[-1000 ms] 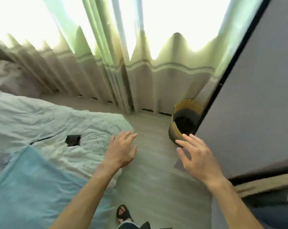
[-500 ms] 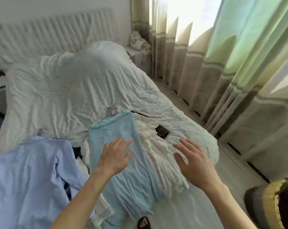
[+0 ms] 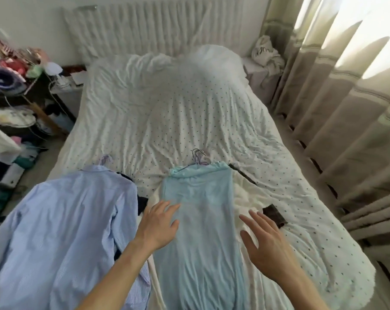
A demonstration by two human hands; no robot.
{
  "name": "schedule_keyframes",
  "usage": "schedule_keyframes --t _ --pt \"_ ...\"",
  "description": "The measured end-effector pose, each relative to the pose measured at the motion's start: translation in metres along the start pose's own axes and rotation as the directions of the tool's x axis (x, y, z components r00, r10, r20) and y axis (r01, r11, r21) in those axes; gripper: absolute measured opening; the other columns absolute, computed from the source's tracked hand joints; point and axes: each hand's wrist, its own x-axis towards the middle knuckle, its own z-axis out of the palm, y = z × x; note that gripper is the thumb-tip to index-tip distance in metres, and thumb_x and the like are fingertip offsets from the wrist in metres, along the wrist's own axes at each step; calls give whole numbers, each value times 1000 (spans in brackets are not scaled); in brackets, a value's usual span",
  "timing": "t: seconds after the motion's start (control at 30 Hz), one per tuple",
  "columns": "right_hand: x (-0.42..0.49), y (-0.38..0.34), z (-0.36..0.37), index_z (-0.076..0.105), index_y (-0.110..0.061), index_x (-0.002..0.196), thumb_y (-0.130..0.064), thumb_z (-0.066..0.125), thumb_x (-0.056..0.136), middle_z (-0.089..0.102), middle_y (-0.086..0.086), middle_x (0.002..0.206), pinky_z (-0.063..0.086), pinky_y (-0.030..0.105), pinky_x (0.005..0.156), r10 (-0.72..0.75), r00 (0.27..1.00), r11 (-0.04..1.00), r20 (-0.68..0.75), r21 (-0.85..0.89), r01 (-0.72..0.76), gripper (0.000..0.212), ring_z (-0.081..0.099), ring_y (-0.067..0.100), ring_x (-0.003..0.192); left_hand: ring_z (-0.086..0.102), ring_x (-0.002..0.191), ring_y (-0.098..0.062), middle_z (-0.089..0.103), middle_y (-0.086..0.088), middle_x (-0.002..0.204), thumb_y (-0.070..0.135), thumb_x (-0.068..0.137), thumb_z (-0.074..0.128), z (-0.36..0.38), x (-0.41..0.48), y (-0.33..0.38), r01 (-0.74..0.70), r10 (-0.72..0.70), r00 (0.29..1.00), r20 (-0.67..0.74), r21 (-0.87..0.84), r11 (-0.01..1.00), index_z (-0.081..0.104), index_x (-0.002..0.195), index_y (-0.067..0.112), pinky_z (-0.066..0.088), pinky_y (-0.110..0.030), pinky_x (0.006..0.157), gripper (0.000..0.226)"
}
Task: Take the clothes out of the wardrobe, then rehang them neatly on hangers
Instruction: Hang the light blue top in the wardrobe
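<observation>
Lying between blue shirt and white garment: aqua garment; L hand, R hand at its edges, fingers spread, empty.

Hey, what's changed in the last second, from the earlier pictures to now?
The view swung left, from the curtains and wardrobe door to the bed. The left hand is now over the edge of the pale blue garment, the right hand over the white garment beside it. Nothing was gripped or let go. Both hands stayed open and empty; the clothes lie as they did.
</observation>
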Motion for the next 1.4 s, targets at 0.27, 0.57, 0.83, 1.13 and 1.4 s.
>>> schedule_keyframes --t 0.27,0.57,0.83,1.13,1.4 --pt "132 76 71 29 -37 153 -49 35 103 20 -6 164 13 31 122 100 950 994 297 -68 -84 52 9 14 153 23 148 -20 30 0 159 40 101 41 18 141 -7 111 -120 982 146 72 991 32 153 28 19 -46 120 54" --pt "258 178 225 18 -38 156 -41 33 103 1 2 167 11 50 122 279 919 957 279 -158 -243 55 -6 21 153 34 141 -23 33 1 156 42 100 43 78 298 -49 135 -183 943 278 181 974 33 152 27 30 -41 114 55" --pt "256 221 312 10 -38 156 -44 22 101 -6 2 167 9 51 122 343 909 934 237 -190 -303 57 -4 17 153 21 148 -31 18 -10 163 50 87 67 128 414 -89 209 -235 965 116 198 958 22 157 24 24 -48 118 87" --pt "257 229 318 10 -41 156 -46 24 100 2 0 167 5 48 123 350 906 934 239 -157 -320 58 -1 16 153 61 116 -30 63 -3 130 47 93 62 130 446 -103 47 -97 986 136 332 942 53 139 29 45 -40 94 51" --pt "256 228 319 13 -41 156 -46 26 99 4 0 167 7 48 123 347 912 934 218 -166 -316 58 3 18 153 61 112 -25 64 5 121 46 93 58 115 440 -94 160 -190 966 175 172 972 55 121 31 50 -38 87 32"
